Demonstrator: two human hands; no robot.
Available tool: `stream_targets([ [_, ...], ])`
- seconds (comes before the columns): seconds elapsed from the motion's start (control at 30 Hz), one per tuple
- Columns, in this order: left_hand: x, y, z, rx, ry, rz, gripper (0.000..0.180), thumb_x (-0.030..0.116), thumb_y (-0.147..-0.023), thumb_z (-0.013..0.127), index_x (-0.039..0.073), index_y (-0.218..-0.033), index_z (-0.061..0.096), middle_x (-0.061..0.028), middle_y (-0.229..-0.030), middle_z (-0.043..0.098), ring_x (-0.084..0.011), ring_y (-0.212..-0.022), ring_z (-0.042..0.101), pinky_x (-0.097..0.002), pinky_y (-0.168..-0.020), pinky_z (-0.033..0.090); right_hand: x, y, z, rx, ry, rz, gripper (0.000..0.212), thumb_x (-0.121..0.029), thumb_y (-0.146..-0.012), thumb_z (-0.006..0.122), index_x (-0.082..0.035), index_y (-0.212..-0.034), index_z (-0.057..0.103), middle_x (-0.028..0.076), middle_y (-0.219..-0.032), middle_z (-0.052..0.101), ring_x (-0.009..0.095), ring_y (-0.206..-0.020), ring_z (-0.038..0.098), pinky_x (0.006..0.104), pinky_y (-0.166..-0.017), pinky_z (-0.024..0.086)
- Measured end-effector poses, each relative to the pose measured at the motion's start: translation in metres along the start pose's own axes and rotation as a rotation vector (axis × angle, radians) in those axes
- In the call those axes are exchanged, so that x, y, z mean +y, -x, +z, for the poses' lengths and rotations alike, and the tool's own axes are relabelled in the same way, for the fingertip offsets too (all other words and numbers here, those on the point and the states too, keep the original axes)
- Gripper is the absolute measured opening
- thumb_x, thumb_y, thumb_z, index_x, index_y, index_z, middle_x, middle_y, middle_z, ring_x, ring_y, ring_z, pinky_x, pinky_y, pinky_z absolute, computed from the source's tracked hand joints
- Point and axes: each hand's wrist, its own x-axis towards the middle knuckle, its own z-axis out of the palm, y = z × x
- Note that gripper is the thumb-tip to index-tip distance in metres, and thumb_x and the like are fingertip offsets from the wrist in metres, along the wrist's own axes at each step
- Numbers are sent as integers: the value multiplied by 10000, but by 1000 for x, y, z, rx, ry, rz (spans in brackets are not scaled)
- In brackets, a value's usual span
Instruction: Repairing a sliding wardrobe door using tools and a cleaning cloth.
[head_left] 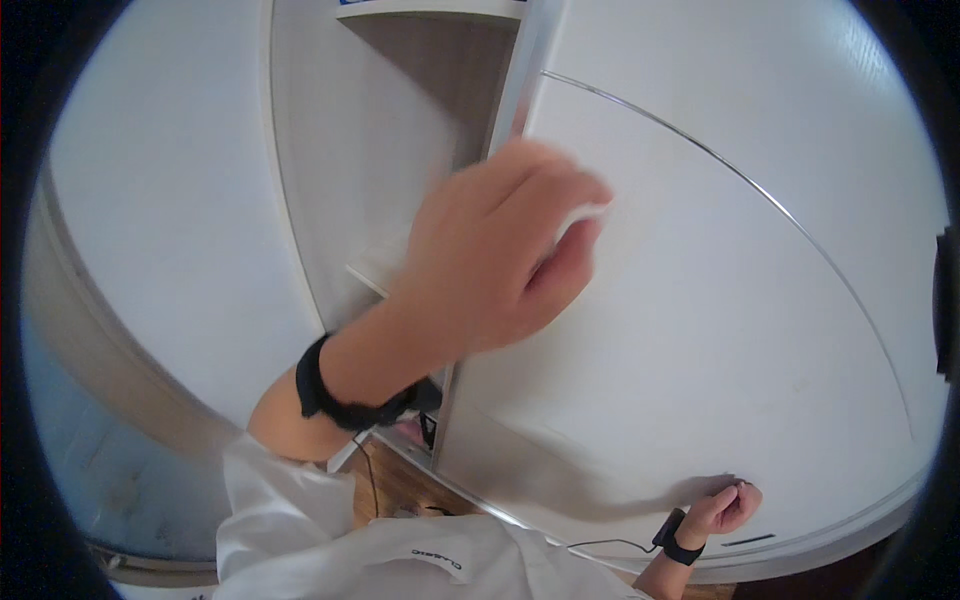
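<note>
My left hand [500, 245] is raised in front of a white cabinet door [640, 330], slightly blurred. Its fingers curl toward the thumb around a small white thing [582, 214], which looks like a bit of folded cloth; most of it is hidden in the grip. Low on the right, my right hand [725, 508] is closed in a loose fist close to the same door, with nothing visible in it. Both wrists wear black bands, the left one [335, 395] large in view.
Left of the door, the cabinet's open compartment [400, 130] shows pale inner walls and a shelf [430, 10] on top. Another white panel [170, 190] stands at the left. A thin metal strip [700, 145] crosses the door. Black cables [372, 480] hang near my white shirt.
</note>
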Motion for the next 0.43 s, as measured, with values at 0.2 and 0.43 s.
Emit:
stream_targets([
  [0.2, -9, 174, 6, -236, 234, -261, 210, 49, -767, 640, 47, -974, 667, -127, -930, 651, -321, -780, 624, -382, -670, 496, -38, -30, -7, 79, -17, 307, 52, -63, -989, 507, -33, -1025, 531, 74, -970, 521, 167, -826, 474, 289, -732, 412],
  [0.43, -6, 503, -54, -875, 87, -1175, 357, 344, -832, 724, 64, -1049, 678, -121, -967, 697, -321, -880, 670, -454, -860, 517, -144, -178, 64, -256, -61, -270, 109, -51, -952, 571, 12, -1039, 591, 134, -995, 597, 240, -899, 547, 342, -789, 462],
])
